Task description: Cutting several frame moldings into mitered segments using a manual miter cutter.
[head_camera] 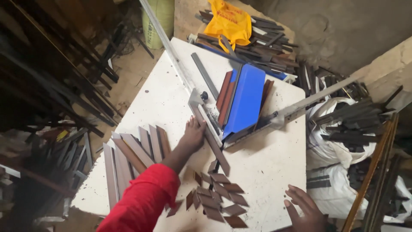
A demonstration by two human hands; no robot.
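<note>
The left hand, at the end of a red sleeve, lies flat with its fingers together and pressing on a long brown strip of moulding. That strip runs from the middle of the white square tabletop toward the near side, alongside a grey metal guide rail that stretches away to the far left. Just right of the strip sits a blue flat metal cutter block, with reddish-brown strips tucked on both its sides.

The right hand rests at the near right edge of the tabletop, fingers spread apart and empty, touching only the white surface.

Between the two hands, on the near part of the table, lies a scatter of short brown diamond-shaped offcuts. To the left, a fan of longer brown and grey strips lies side by side near the table's left edge.

Beyond the far edge, a yellow plastic bag sits on a heap of dark strips. On the right, white sacks hold more dark lengths.
</note>
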